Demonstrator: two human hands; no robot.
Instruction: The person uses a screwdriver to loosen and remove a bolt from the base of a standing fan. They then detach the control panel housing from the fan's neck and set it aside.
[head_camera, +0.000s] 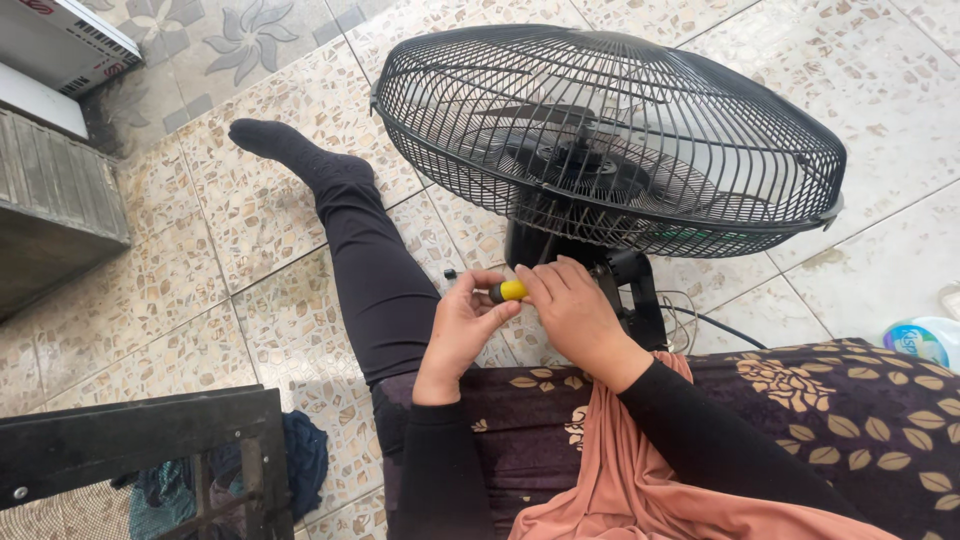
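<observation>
A black fan with a round wire cage (620, 130) lies tilted on the tiled floor in front of me. Its black motor housing and stand joint (625, 275) sit just beyond my hands. My left hand (460, 330) and my right hand (575, 315) meet below the cage. Both grip a screwdriver with a yellow and black handle (510, 291); its tip, near a small dark bit (452, 273) at the left, is mostly hidden by my fingers. My right fingers cover the handle's right end.
My leg in black trousers and a dark sock (350, 230) stretches across the floor at the left. A black metal frame (150, 440) stands at the lower left, with blue cloth beside it. The fan's cord (720, 325) trails right. A round plastic container (920, 340) sits at the right edge.
</observation>
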